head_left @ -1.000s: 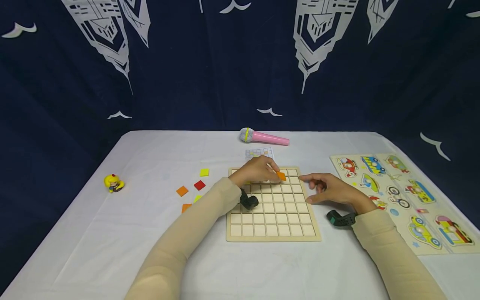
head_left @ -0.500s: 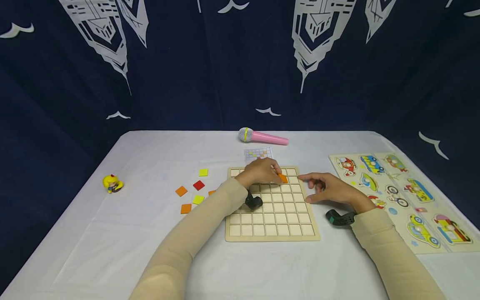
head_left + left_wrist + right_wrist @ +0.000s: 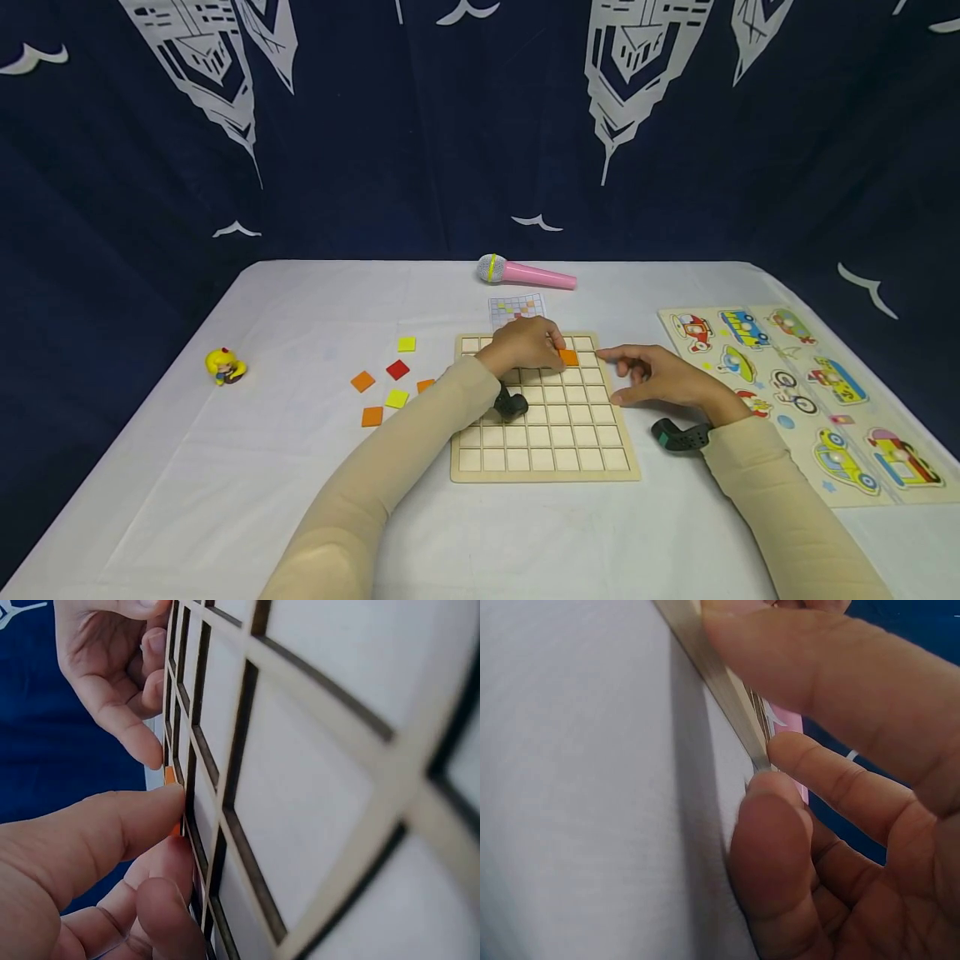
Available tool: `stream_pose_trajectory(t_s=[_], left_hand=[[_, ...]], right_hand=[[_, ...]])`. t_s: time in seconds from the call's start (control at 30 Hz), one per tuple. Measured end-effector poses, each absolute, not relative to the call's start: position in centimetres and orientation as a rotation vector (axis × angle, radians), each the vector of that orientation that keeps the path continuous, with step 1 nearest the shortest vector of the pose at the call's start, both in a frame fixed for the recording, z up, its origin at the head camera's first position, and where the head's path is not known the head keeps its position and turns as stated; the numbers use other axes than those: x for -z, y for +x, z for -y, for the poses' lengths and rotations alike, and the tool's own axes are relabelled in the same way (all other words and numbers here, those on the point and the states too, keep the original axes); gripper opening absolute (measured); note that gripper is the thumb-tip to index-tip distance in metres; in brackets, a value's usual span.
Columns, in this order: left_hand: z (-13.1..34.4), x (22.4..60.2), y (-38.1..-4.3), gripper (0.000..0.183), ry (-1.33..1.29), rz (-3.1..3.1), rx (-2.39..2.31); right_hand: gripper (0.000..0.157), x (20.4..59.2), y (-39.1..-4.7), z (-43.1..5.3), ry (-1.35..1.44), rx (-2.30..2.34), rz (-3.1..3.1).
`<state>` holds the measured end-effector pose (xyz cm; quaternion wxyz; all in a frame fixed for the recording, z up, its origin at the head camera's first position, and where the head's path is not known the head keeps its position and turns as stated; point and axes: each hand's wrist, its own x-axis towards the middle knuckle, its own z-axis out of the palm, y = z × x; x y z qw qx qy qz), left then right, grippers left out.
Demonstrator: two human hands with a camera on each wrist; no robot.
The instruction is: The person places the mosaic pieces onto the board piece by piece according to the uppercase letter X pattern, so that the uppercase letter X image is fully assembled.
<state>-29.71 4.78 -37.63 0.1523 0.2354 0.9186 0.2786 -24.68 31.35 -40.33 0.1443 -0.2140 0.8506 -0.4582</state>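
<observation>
A thin orange square tile (image 3: 568, 357) lies nearly flat over a cell near the top right of the wooden grid board (image 3: 547, 477). My left hand (image 3: 525, 343) reaches across the board and pinches this tile by its left side. Thumb (image 3: 154, 814) and fingers cover most of it in the left wrist view, where only orange slivers show. Beside the board's right edge is my right hand (image 3: 663, 379). Its thumb and index fingertip touch the wooden edge (image 3: 727, 697) in the right wrist view, while the other fingers are bent loosely. My left hand and sleeve hide the upper left cells.
Loose orange, yellow and red tiles (image 3: 398, 369) lie left of the board. A printed grid card (image 3: 517, 307) and a pink microphone (image 3: 536, 275) sit behind it. A picture puzzle board (image 3: 810, 400) lies at right, a small yellow-haired figurine (image 3: 225, 367) at left.
My left hand has shifted slightly right, and the orange tile has gone from tilted to nearly flat over its cell. The right hand stays at the board's edge.
</observation>
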Motion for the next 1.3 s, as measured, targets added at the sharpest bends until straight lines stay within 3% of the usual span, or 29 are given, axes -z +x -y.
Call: stream_pose_trajectory(t_s=[0.5,1.3], left_hand=[[-2.0,36.0,-29.5,0.029,0.637,-2.686,-0.900],[7.3,34.4,-25.5,0.031,0.857,-2.574,-1.258]], right_hand=[[0.069,40.4,-24.8,-31.5,-0.638,1.310,-2.457],[0.070,40.0,-24.5,-31.2,-0.604,1.295,-2.456]])
